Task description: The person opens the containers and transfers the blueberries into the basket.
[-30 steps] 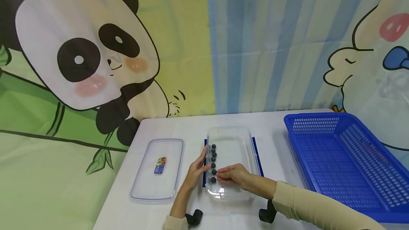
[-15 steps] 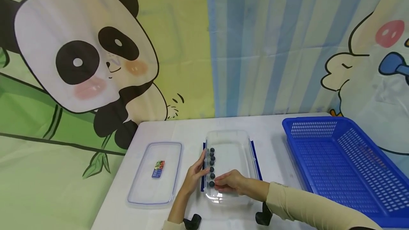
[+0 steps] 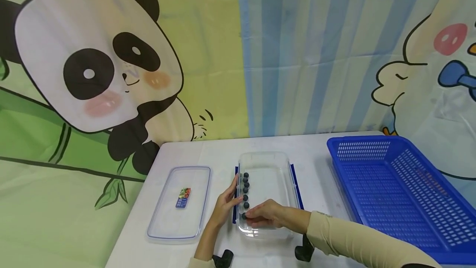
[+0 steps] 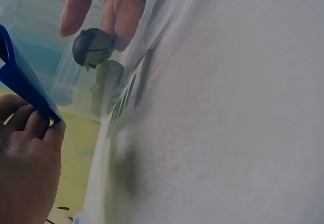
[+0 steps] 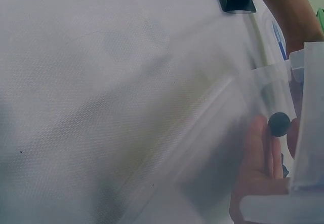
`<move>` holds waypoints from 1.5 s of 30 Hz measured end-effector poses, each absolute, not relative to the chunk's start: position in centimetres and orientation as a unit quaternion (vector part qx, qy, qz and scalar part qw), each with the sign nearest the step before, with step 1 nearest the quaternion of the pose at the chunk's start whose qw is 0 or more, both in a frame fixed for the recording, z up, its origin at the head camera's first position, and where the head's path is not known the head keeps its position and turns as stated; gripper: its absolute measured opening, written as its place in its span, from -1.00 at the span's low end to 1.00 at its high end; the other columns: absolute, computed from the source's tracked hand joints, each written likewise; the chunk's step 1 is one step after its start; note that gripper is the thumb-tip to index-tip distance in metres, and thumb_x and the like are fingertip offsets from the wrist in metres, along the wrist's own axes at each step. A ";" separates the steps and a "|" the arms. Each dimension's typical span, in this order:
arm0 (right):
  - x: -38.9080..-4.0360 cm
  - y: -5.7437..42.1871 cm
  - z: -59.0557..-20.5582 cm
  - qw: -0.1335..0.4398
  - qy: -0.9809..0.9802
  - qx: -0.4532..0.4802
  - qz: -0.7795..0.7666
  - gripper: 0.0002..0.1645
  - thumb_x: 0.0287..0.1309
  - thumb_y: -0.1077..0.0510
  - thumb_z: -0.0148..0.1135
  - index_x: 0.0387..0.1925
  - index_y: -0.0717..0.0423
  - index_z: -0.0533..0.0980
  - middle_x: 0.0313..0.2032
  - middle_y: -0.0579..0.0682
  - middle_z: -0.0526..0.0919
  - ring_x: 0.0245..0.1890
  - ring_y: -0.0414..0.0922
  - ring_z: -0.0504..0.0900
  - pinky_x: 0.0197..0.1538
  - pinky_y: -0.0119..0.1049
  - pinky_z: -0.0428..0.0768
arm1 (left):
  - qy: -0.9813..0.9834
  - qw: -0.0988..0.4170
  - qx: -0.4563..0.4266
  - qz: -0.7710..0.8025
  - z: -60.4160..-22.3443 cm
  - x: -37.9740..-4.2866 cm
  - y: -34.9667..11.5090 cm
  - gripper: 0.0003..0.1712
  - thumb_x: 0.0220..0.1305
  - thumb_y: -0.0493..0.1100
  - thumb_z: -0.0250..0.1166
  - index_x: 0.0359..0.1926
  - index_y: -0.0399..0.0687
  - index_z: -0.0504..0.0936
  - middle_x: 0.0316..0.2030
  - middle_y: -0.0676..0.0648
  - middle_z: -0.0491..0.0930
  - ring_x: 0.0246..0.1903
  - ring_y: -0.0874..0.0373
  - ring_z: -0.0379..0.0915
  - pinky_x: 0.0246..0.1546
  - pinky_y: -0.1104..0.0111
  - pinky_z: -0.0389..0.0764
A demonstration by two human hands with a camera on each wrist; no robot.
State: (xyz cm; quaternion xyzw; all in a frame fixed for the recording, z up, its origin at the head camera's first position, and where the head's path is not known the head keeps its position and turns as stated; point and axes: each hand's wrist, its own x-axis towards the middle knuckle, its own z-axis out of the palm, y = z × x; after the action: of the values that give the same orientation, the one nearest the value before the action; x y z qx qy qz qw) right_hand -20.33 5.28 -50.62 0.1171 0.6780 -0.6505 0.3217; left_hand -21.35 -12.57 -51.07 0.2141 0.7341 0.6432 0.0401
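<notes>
A clear plastic container (image 3: pixel 271 177) with blue side latches (image 4: pixel 25 82) stands on the white table. Several small dark balls (image 3: pixel 246 190) line up along its left wall. My left hand (image 3: pixel 223 206) grips that left side, the thumb over the rim and fingers curled at the latch. Inside the container, my right hand (image 3: pixel 265 213) pinches the nearest dark ball (image 5: pixel 279 124) between its fingertips, low against the left wall. This ball sits a little apart from the row.
To the left lies a clear lid (image 3: pixel 163 218) with a colourful label (image 3: pixel 183 198). A large blue basket (image 3: pixel 386 168) stands at the right. Behind the table hangs a cartoon-print curtain (image 3: pixel 208 53). Black wrist mounts (image 3: pixel 305 251) sit near the front.
The nearest ball has shifted slightly toward me and to the left, with my right fingertips following it. My left hand keeps its hold. The head view has tilted slightly.
</notes>
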 end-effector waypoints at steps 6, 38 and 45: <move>-20.4 5.3 -50.3 0.330 0.669 0.109 -0.657 -0.80 -0.02 0.32 0.34 -0.30 0.37 0.59 -0.39 0.20 0.68 -0.34 0.00 0.69 -0.23 -0.27 0.66 | 0.737 0.030 0.214 0.640 -51.0 -21.4 -12.5 -0.29 0.27 -0.36 0.07 0.39 -0.22 0.02 0.38 -0.11 -0.04 0.35 0.07 -0.12 0.26 0.56 -0.03; -22.1 10.2 -43.5 0.270 0.640 0.054 -0.717 -0.60 0.18 0.38 0.12 0.04 0.52 0.40 -0.14 0.31 0.61 -0.18 0.03 0.65 -0.10 -0.22 0.61 | 0.645 0.008 0.222 0.731 -50.8 -23.6 -10.7 -0.37 0.33 -0.46 -0.09 0.37 -0.38 -0.06 0.36 -0.28 -0.04 0.35 -0.05 -0.10 0.33 0.33 -0.03; -20.9 9.9 -43.7 0.304 0.620 0.016 -0.723 -0.49 0.18 0.32 0.15 0.11 0.54 0.32 -0.10 0.29 0.60 -0.13 0.02 0.63 -0.06 -0.24 0.58 | 0.598 -0.003 0.222 0.770 -50.6 -23.1 -13.3 -0.42 0.33 -0.52 -0.23 0.34 -0.48 -0.10 0.32 -0.43 -0.04 0.31 -0.24 -0.11 0.33 0.20 -0.04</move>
State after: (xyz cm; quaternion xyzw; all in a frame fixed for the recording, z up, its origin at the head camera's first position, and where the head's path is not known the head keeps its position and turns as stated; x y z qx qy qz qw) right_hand -20.92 9.92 -43.73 0.0155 0.6199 -0.7232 0.3040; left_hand -23.11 -13.30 -50.60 0.2224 0.5979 0.7701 -0.0027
